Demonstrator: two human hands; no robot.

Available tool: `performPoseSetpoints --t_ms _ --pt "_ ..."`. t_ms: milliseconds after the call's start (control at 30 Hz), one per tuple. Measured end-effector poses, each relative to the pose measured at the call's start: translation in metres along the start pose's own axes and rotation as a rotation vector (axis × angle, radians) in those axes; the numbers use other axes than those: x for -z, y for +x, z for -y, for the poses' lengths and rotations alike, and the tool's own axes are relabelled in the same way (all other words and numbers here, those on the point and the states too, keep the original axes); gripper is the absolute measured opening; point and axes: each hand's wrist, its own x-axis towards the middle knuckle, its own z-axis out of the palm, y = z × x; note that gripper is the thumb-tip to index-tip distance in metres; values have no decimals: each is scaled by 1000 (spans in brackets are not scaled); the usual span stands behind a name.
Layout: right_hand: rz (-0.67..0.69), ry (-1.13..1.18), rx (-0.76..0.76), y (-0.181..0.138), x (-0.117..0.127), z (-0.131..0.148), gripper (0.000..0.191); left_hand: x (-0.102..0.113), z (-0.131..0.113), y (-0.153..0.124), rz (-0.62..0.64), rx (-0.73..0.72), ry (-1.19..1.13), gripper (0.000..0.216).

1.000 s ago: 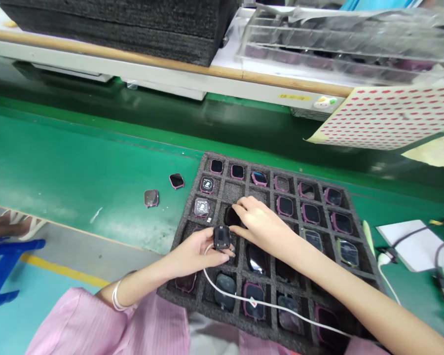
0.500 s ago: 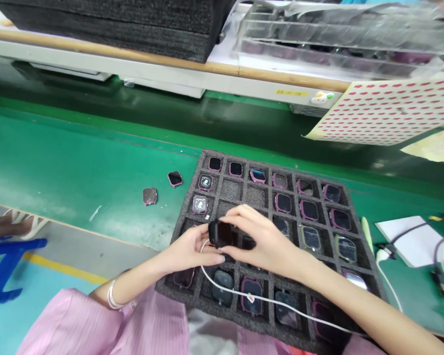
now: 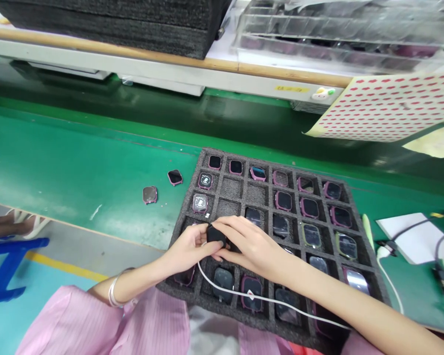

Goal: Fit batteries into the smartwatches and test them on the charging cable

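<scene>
A dark smartwatch body [image 3: 216, 235] is held between both hands above the foam tray [image 3: 229, 208]. My left hand [image 3: 189, 249] grips its left side, fingers closed, with a white cable [image 3: 222, 290] running out from beneath that hand. My right hand [image 3: 246, 241] is closed on the watch's right side and covers part of it. Where the cable meets the watch is hidden by the fingers. Around the hands, the tray's compartments hold several watch bodies, many with pink frames; two, such as the lit watch [image 3: 200, 202], show white figures on their screens.
Two loose watch bodies, one dark-screened [image 3: 175, 177] and one greyish [image 3: 150, 195], lie on the green table [image 3: 77, 167] left of the tray. At right are a white pad [image 3: 410, 241] and cables. A shelf [image 3: 163, 69] with black foam [image 3: 107, 24] stands behind; a person's foot shows far left.
My right hand has moved slightly left and down, closing in toward my left hand. The watch has turned, so its dark face shows less. The cable shifted slightly.
</scene>
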Motion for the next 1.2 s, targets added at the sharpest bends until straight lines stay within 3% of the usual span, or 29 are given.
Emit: performPoseSetpoints --t_ms 200,500,1000,1200 --pt "-110 146 -4 -6 -13 -4 41 3 -1 -1 67 -23 -4 22" --pt "-161 149 -3 -6 -16 -5 42 4 1 -2 75 -30 45 24" --pt "-156 331 -145 -2 -17 -5 38 5 -1 -1 110 95 -65 38" --pt "-167 293 -96 -4 -18 -3 36 5 -3 -2 76 76 -43 39"
